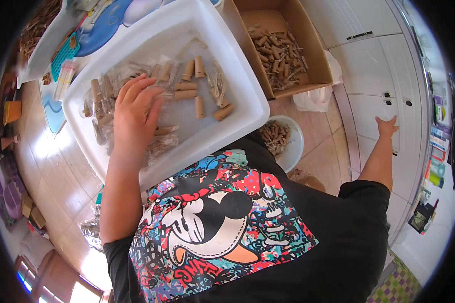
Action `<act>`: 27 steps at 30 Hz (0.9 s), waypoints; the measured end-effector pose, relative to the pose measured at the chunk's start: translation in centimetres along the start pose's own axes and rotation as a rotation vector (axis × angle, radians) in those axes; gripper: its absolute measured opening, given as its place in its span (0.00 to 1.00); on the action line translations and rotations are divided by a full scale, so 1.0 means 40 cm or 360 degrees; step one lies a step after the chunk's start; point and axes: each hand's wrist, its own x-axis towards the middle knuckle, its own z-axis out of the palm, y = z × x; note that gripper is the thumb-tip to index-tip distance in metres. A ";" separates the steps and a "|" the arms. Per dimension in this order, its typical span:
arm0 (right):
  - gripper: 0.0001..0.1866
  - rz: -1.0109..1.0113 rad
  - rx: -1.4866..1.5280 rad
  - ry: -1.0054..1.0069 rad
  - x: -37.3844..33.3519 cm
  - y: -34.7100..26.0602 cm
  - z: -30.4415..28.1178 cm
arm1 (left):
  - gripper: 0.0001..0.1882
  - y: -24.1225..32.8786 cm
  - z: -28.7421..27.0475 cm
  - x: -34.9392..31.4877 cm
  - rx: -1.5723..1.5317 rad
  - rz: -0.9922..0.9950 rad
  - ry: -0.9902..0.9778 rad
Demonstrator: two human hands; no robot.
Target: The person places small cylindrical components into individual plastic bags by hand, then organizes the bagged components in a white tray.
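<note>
A white plastic tray (240, 76) in front of me holds several tan tapered cylinders (199, 107) and crumpled clear plastic packets (162, 144). My left hand (136, 108) hovers low over the tray's left part, its fingers bent and thumb apart, among the packets. Nothing shows in its grip, though its palm is hidden. Thin bundled pieces in clear wrap (217, 83) lie at the tray's right. Far out to the right, my right hand (387, 126) is stretched in front of the white cabinets, fingers apart, holding nothing visible.
Right of the tray stands a cardboard box (306, 89) of similar tan pieces. Below it is a white bucket (299, 144), also filled with them. White cabinets (366, 65) line the right side. A teal basket (65, 56) and blue-patterned surface (103, 33) sit at upper left.
</note>
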 end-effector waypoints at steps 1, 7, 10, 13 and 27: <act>0.23 -0.0014 0.0207 -0.0533 0.007 -0.088 -0.101 | 0.08 -0.001 -0.011 -0.012 0.0047 -0.0009 0.0008; 0.30 0.0029 0.1097 -0.1034 0.118 -0.213 -0.161 | 0.07 -0.001 0.021 -0.003 0.0113 0.0096 0.0124; 0.32 -0.0444 0.1221 -0.0249 0.129 -0.369 -0.340 | 0.12 0.016 0.053 -0.024 0.0009 0.0164 -0.0095; 0.29 -0.0698 0.1675 -0.0059 0.146 -0.487 -0.555 | 0.14 0.039 0.099 -0.034 0.0041 0.0294 -0.0246; 0.10 -0.1466 0.3612 -0.0829 -0.127 -0.843 -1.311 | 0.08 0.096 0.213 0.094 0.0115 -0.0272 -0.0519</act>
